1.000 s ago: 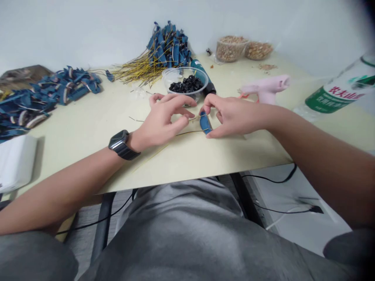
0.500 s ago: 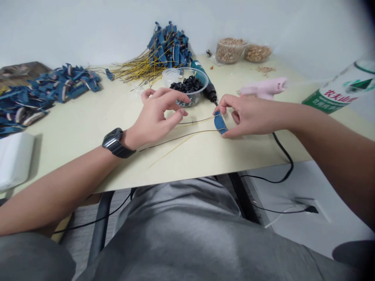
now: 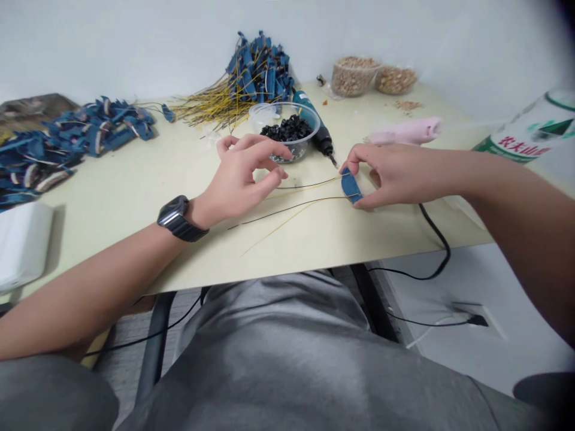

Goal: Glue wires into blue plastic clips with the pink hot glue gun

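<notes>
Just in front of the bowl (image 3: pixel 306 147), a little to its right, the blue piece (image 3: pixel 351 186) stands pinched in the right hand (image 3: pixel 395 176), the index finger at its far end and the thumb at its near end, the other fingers curled in. Its wires (image 3: pixel 291 206), black and yellow, run leftward from both ends over the surface (image 3: pixel 188 263).

Over the last second the piece has shifted from almost straight below the bowl to further right, near the tip of the driver (image 3: pixel 322 136). The left hand (image 3: pixel 238 179) drew back slightly and has since held its place, to the left of the bowl and nearer the person. Its thumb and fingers are spread, with nothing seen between them; whether it brushes the far wires cannot be told.

For the work in hand, this seems to mean that the near wires are clear of the left hand and fanned apart, with only the right hand steadying the piece. The far pair passes partly out of sight by the left fingers. Beyond the bowl lies a wired bundle (image 3: pixel 258 72) of similar pieces.
</notes>
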### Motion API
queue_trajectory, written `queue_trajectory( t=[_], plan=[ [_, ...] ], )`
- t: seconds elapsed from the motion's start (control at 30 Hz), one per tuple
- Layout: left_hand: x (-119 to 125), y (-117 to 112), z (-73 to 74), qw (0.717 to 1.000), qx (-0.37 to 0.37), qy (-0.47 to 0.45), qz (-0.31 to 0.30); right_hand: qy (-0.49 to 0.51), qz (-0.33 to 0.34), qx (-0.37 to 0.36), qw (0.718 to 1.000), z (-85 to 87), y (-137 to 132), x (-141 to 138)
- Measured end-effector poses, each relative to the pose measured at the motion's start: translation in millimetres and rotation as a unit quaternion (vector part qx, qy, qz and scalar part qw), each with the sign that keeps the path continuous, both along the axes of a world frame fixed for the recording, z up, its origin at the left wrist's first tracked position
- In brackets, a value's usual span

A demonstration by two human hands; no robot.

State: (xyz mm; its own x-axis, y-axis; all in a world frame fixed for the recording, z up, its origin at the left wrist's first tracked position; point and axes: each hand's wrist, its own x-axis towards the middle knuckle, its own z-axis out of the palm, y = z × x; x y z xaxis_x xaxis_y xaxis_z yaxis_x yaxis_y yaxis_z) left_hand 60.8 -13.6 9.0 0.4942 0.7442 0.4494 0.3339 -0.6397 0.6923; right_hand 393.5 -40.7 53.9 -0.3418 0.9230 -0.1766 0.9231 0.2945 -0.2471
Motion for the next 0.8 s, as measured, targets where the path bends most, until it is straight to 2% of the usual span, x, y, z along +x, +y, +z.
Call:
queue_trajectory(
  t=[0.17, 0.57, 0.7, 0.8],
  plan=[
    [-1, 1, -0.9, 1.000, 0.018, 0.016, 0.003, -0.064, -0.008, -0.031, 0.997, 3.2, 4, 4],
    [-3, 1, -0.9, 0.999, 0.030, 0.026, 0.004, -0.039, -0.004, -0.027, 0.999, 4.7, 3, 7],
    [-2, -4, 2.4, 1.000, -0.010, -0.021, 0.003, -0.046, 0.003, -0.009, 0.999, 16.4, -9, -1],
    [-4, -1, 10.8, 0.995, -0.058, -0.078, 0.024, -0.079, 0.006, 0.030, 0.996, 32.2, -20, -19]
  ],
)
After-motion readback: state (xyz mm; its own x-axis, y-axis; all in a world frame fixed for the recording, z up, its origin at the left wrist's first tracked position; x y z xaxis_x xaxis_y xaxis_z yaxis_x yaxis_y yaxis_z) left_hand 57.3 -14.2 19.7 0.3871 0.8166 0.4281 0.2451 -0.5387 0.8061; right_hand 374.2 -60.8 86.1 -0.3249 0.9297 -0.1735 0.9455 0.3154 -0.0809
